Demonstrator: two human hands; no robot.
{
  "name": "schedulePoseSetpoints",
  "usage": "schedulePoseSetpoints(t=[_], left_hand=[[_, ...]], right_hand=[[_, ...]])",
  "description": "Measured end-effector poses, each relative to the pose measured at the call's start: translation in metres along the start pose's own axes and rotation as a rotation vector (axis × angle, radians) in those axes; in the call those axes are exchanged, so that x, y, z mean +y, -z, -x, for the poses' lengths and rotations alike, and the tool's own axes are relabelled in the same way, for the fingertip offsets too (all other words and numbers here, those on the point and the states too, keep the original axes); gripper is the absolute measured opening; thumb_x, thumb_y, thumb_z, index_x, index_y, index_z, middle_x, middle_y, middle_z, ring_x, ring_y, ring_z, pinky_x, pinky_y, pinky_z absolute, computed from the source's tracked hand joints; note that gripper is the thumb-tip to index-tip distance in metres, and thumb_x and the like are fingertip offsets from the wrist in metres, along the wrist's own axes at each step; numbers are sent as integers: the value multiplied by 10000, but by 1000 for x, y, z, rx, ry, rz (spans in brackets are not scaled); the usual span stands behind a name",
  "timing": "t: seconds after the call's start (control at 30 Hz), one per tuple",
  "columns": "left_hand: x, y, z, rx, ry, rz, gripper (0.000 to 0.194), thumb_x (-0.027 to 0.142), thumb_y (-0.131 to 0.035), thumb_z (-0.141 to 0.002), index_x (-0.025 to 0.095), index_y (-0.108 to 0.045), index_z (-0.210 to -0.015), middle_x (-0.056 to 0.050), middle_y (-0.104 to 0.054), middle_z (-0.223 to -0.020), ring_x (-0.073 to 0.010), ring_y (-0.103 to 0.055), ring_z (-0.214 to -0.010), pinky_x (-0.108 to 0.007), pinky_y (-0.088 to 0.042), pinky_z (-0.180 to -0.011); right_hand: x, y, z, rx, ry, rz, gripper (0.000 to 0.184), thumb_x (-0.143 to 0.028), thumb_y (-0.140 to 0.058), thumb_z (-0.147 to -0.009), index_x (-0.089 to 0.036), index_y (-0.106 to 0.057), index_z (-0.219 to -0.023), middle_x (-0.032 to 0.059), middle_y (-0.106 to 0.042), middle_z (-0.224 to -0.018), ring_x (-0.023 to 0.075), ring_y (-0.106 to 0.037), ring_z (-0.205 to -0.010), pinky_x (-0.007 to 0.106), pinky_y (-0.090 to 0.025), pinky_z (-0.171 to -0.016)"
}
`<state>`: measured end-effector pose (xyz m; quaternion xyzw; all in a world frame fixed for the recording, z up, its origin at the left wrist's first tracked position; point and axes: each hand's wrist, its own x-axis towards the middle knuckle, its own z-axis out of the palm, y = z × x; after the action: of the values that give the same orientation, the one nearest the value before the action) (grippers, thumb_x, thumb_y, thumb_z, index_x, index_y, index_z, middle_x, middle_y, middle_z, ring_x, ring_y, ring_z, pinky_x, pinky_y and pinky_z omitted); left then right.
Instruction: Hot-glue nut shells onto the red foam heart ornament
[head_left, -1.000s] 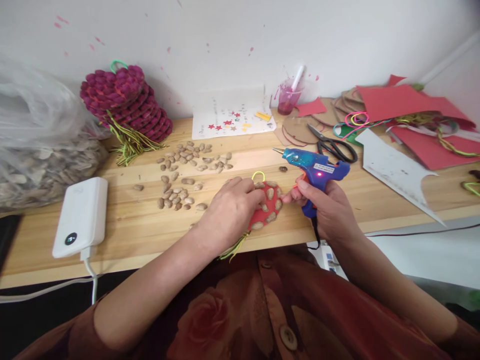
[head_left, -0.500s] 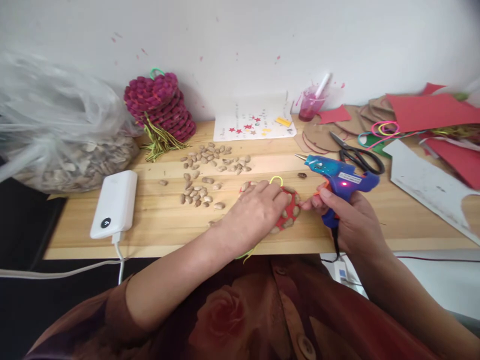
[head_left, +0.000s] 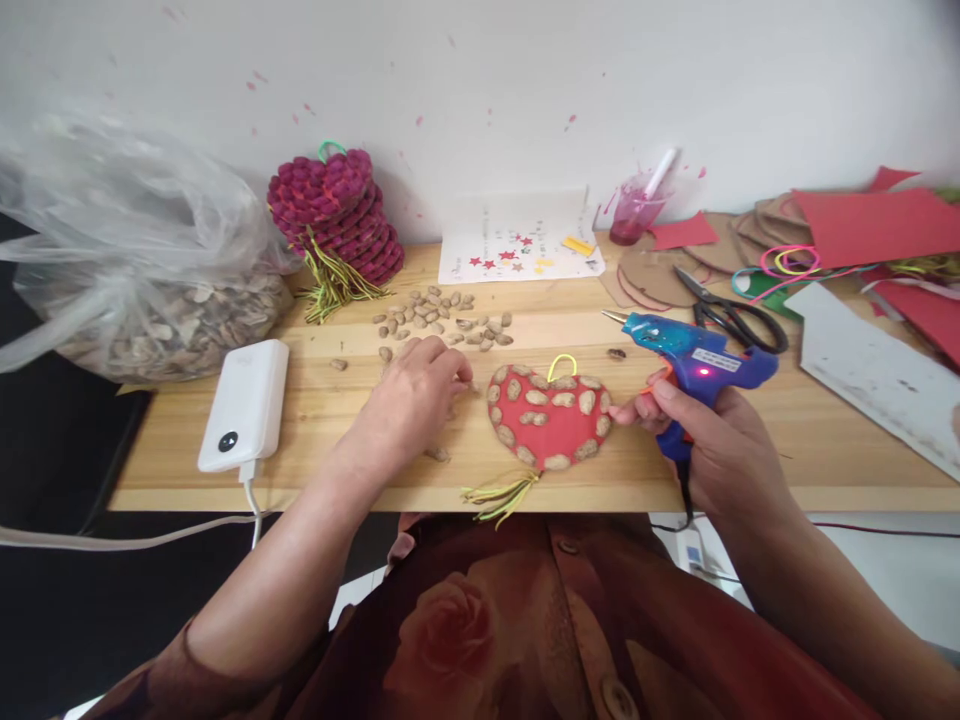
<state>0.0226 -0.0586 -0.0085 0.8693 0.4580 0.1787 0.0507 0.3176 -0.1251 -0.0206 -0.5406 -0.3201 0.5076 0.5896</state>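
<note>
A red heart (head_left: 555, 430) with peanuts along its border and several inside lies flat on the table, a yellow loop on top and a tassel (head_left: 506, 495) below. To its left my left hand (head_left: 420, 395) is over the loose peanuts, fingers curled; a peanut (head_left: 474, 388) shows at the fingertips, largely hidden. My right hand (head_left: 716, 435) grips a blue glue gun (head_left: 682, 350) with its red light lit and nozzle pointing left. A fingertip of that hand reaches the heart's right edge. Loose peanuts (head_left: 427, 312) lie scattered behind my left hand.
A plastic bag of peanuts (head_left: 180, 320) and a white power bank (head_left: 247, 405) are at left. Behind stand a purple woven piece (head_left: 337, 215), a paper with stars (head_left: 517, 240) and a pink cup (head_left: 632, 215). Scissors (head_left: 731, 310), cardboard and red sheets (head_left: 877, 228) lie right.
My left hand has moved left off the heart to the loose peanuts, uncovering the heart. The right hand still holds the glue gun; the whole view has shifted slightly.
</note>
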Motion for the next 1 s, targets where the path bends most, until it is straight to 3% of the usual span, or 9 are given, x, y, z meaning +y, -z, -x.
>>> schedulePoseSetpoints(t=[0.2, 0.53, 0.73, 1.0], left_hand=[[-9, 5, 4, 65, 24, 19, 156, 207, -572, -970, 173, -720, -933, -95, -684, -938, -262, -640, -928, -425, -532, -883], [-18, 33, 15, 201, 124, -13, 244, 373, -600, -987, 221, -713, -833, -44, -702, -829, -231, -654, -835, -376, -512, -791], [-27, 40, 21, 173, 217, -63, 352, 430, -561, -1011, 227, -702, -760, -44, -699, -793, -225, -631, -797, -374, -477, -755], [-16, 39, 21, 184, 201, 84, 248, 292, -522, -1009, 212, -744, -1087, -55, -767, -1042, -225, -694, -980, -364, -535, -890]], right_hand=[[2, 2, 0, -31, 30, -12, 185, -364, -844, -796, -247, -702, -806, -31, -623, -640, 204, -702, -672, 354, -568, -718], [2, 2, 1, -36, 19, -25, 173, -355, -841, -807, -245, -709, -817, -35, -640, -651, 189, -693, -655, 337, -545, -710], [3, 3, 0, -18, 5, -31, 213, -366, -869, -777, -235, -703, -794, -36, -643, -642, 187, -700, -664, 321, -537, -706], [2, 2, 0, -21, 19, -30, 230, -366, -876, -760, -232, -699, -825, -38, -640, -631, 192, -692, -653, 338, -559, -707]])
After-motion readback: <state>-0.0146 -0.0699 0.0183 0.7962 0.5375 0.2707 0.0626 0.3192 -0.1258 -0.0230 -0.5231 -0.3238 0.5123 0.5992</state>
